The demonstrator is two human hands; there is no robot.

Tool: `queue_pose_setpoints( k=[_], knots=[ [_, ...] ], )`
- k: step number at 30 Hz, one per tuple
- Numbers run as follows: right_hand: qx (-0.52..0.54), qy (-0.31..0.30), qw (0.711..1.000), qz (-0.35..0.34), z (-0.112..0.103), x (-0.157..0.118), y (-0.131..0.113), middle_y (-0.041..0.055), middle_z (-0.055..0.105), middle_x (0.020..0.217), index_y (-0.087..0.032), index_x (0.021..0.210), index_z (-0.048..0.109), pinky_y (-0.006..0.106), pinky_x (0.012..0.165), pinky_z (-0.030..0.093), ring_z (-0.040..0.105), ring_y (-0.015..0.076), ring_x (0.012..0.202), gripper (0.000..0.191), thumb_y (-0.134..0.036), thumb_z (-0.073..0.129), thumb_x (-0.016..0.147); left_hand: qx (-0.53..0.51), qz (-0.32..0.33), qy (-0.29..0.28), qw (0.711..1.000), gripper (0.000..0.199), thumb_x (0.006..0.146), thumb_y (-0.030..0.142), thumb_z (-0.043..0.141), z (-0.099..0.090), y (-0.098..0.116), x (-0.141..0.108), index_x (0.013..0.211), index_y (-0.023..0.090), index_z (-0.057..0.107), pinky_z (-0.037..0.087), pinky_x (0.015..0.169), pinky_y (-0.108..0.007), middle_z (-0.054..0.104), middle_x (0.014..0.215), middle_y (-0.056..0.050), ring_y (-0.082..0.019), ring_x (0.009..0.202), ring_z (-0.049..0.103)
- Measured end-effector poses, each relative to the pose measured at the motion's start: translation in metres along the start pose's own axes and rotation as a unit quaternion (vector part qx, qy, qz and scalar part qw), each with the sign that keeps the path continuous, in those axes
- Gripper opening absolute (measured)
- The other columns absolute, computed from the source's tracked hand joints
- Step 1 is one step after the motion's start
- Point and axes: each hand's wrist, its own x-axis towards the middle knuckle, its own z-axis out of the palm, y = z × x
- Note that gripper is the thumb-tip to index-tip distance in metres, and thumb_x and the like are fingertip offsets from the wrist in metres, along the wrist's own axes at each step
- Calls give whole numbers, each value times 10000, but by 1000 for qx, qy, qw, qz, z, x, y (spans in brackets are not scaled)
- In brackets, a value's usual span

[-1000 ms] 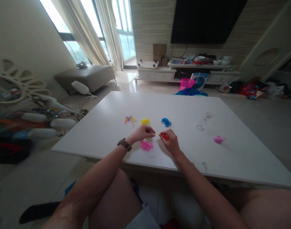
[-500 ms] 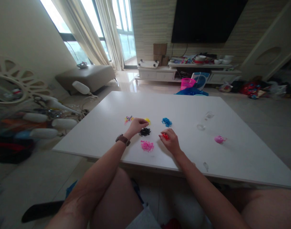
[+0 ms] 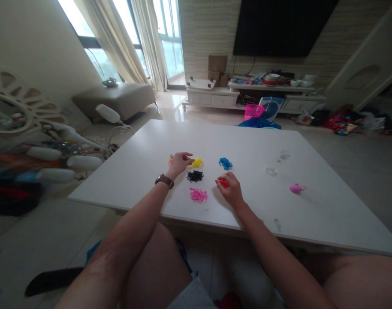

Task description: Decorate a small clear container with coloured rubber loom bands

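Note:
My left hand [image 3: 180,164], a watch on its wrist, hovers at the left edge of a pile of yellow rubber bands [image 3: 197,162], its fingers apart. It partly covers a mixed-colour pile [image 3: 170,159] to its left. My right hand [image 3: 230,189] is curled over a pile of red rubber bands [image 3: 223,183], with the fingers closed on some of them; how many is hidden. Black rubber bands [image 3: 195,176] lie between the yellow pile and a pink pile of rubber bands [image 3: 199,195]. Blue rubber bands [image 3: 225,163] lie beyond my right hand.
On the right of the white table [image 3: 247,141] are a round pink item [image 3: 297,188], clear plastic pieces [image 3: 271,171] and a small clear piece [image 3: 277,224] by the front edge. A pink basket [image 3: 254,112] stands behind the table. White lamp shades [image 3: 83,162] stand at the left.
My left hand has drawn back a little to the left from the yellow pile, and its fingers have parted. My right hand stays at the red pile, its fingers closer together.

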Motion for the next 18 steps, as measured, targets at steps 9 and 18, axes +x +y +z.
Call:
queue_pose_setpoints(
  k=[9, 18],
  knots=[
    [-6, -14, 1000, 19, 0, -1, -2, 43, 608, 864, -236, 845, 625, 362, 825, 484, 589, 214, 879, 103, -279, 596, 934, -251, -62, -133, 957, 498, 595, 386, 907, 18, 27, -37, 960, 100, 726, 559, 936, -402, 770, 942, -135, -218, 887, 737],
    [-80, -86, 993, 1, -2, 1, -2, 59, 663, 866, -232, 861, 667, 388, 867, 445, 576, 241, 925, 112, -238, 582, 934, -275, -68, -156, 946, 420, 627, 329, 896, 23, 37, -45, 923, 101, 705, 559, 944, -394, 754, 953, -123, -216, 909, 739]
  ],
)
